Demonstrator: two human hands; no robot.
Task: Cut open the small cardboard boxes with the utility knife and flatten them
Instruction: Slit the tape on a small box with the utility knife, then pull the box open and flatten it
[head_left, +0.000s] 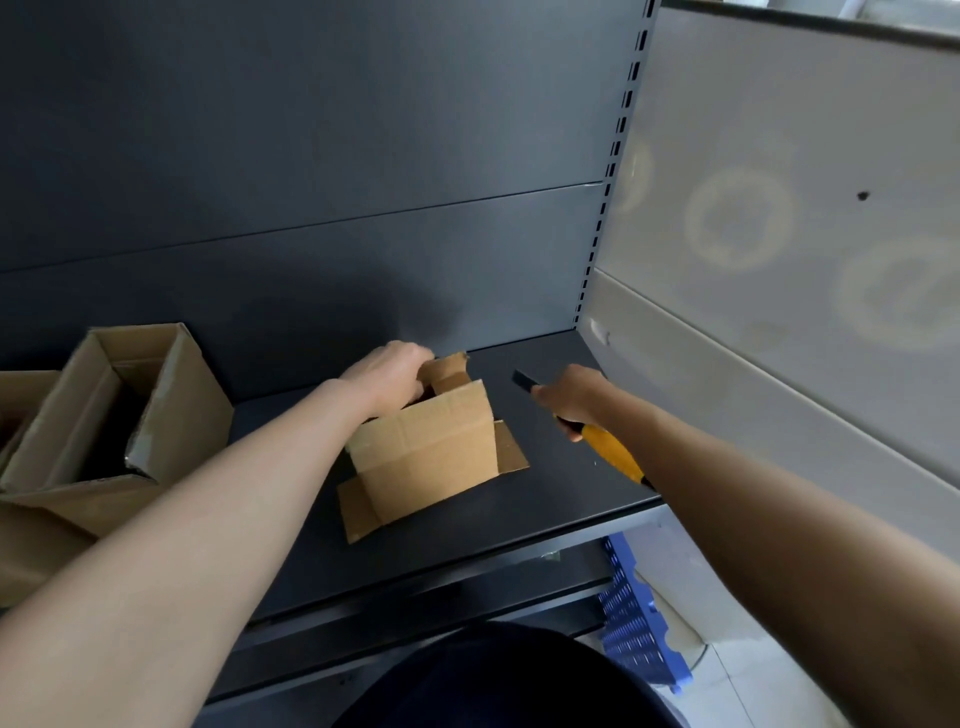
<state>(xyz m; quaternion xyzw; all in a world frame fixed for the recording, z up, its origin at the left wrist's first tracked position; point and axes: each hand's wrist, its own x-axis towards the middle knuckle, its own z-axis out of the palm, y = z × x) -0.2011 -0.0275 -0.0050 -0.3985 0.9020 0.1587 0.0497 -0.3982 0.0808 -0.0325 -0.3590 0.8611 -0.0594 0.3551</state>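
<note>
Right hand (569, 397) closed round the utility knife (613, 452), fingers curled over the dark forward part, yellow handle trailing back under the wrist. Left hand (387, 376) grips the small box (426, 447) at its far top edge, fingers curled over a raised flap and down inside. Box sits on the dark shelf (545, 499), top open, with loose flaps splayed flat on the shelf at its near-left corner and right side. Knife hand is just right of the box, not touching it. Knife's long axis runs from the yellow butt, out to the box's right, to the black nose aimed away and left, toward the box's far right corner. Blade likely out, but too dark to tell. Judgement: the knife must travel left to reach a seam while the left hand steadies the box; its fingers sit close to that line. Larger boxes (119, 405) stand well left of the small one.
</note>
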